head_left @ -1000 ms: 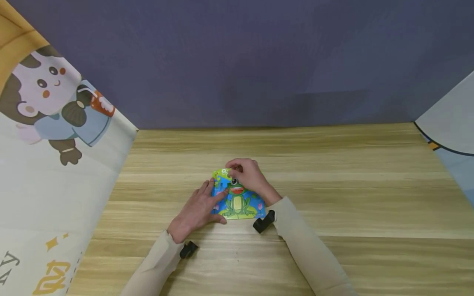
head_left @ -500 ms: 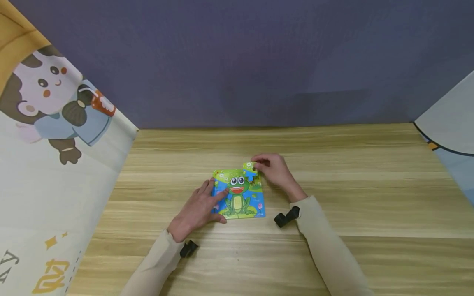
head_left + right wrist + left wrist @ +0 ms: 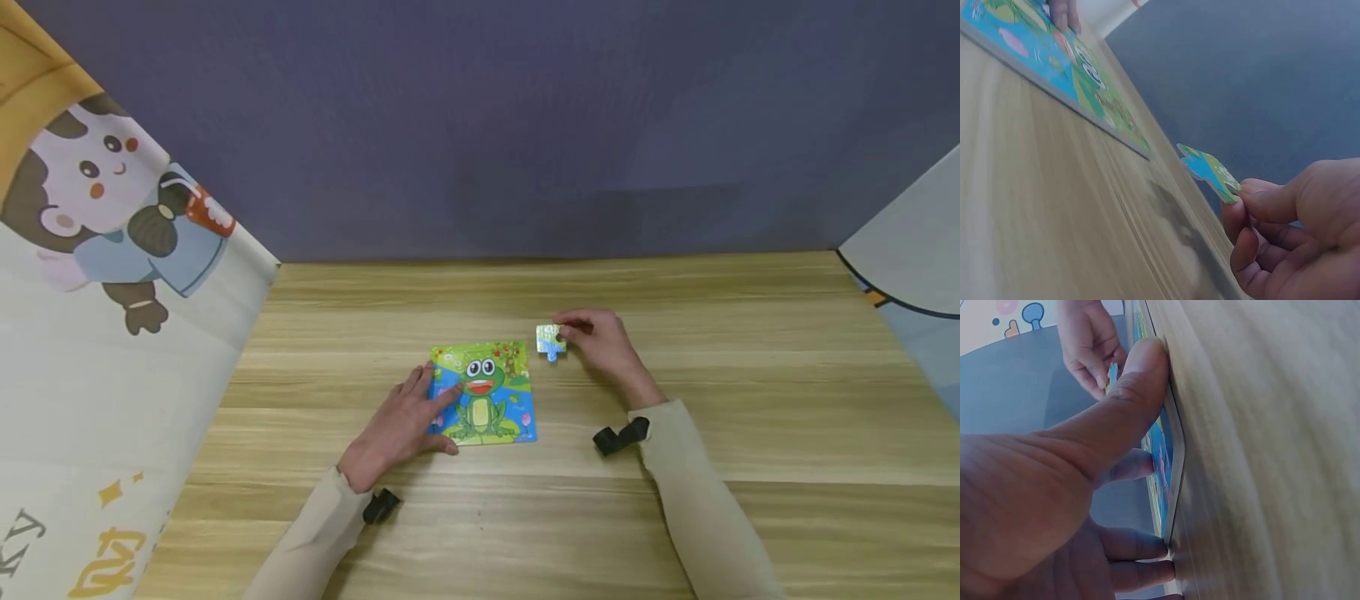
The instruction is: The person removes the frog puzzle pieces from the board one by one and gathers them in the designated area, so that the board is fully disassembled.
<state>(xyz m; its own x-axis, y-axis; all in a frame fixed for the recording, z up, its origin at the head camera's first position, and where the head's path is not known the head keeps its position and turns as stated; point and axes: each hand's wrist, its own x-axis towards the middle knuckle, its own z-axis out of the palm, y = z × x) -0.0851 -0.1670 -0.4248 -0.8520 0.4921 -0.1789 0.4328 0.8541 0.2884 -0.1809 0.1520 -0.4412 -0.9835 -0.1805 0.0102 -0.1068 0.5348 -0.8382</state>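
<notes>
A square frog puzzle board (image 3: 517,412) lies flat on the wooden table, green along the top and blue lower down. My left hand (image 3: 397,425) rests across its left side, fingers stretched over the picture and thumb along the near edge (image 3: 1175,462). To the right of the board, my right hand (image 3: 603,342) pinches a jigsaw piece (image 3: 549,337) between thumb and forefinger. That piece (image 3: 1210,172) is green and blue with a tab, held above the tabletop with its shadow below. Its corner is covered by the thumb.
The wooden table (image 3: 712,375) meets a dark blue-grey wall panel (image 3: 525,150) at the back. On the left stands a white panel (image 3: 97,375) with a cartoon figure. Black camera mounts (image 3: 620,436) sit at both wrists.
My right hand has lifted the jigsaw piece off the board's upper left and carried it rightward, past the board's right edge. The left hand has stayed in place on the board.
</notes>
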